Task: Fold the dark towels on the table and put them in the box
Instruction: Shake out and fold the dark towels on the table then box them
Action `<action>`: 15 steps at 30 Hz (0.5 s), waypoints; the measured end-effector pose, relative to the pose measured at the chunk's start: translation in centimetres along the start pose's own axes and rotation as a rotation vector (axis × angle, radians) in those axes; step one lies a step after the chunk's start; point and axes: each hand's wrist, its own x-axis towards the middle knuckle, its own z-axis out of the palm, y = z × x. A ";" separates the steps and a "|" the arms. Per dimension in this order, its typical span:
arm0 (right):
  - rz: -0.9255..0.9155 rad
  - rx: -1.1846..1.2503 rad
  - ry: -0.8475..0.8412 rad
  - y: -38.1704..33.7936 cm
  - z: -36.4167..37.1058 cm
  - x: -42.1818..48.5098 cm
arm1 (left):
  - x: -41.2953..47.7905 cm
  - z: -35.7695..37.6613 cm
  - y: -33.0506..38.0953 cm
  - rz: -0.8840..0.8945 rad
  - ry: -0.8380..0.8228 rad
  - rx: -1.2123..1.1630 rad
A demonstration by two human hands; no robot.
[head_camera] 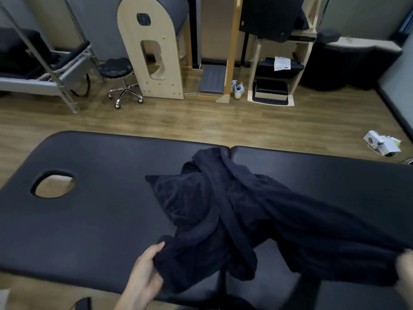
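A crumpled dark navy towel (225, 209) lies in a heap across the middle of the black padded massage table (93, 220). My left hand (145, 271) pinches one edge of the towel near the table's front edge. My right hand (405, 267), blurred at the frame's right border, grips another edge, so the cloth is stretched between the two hands. Part of the towel droops over the table's near edge. No box is in view.
The table has an oval face hole (54, 184) at the left. Behind it on the wooden floor stand a rolling stool (118, 74), a wooden barrel frame (154, 48), wooden exercise equipment (274, 70), white shoes (238, 89) and a small white package (382, 145).
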 end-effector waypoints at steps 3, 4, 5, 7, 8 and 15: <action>-0.169 -0.037 0.194 -2.6 -0.5 0.7 | -0.9 1.1 0.6 -0.111 -0.049 -0.114; -0.262 -0.005 0.270 -4.5 -0.4 -0.3 | -1.9 1.9 0.7 -0.129 -0.066 -0.108; -0.402 0.003 0.231 -5.6 0.5 -1.9 | -2.2 2.3 0.4 -0.145 -0.103 -0.121; -0.728 0.005 -0.113 -8.3 4.5 -8.2 | -2.9 3.4 0.2 -0.200 -0.130 -0.132; -0.817 0.047 -0.325 -9.9 6.2 -12.1 | -3.5 3.9 0.2 -0.210 -0.135 -0.135; -0.750 -0.316 -0.632 -14.1 13.8 -20.8 | -2.0 5.3 -0.6 -0.317 -0.153 -0.114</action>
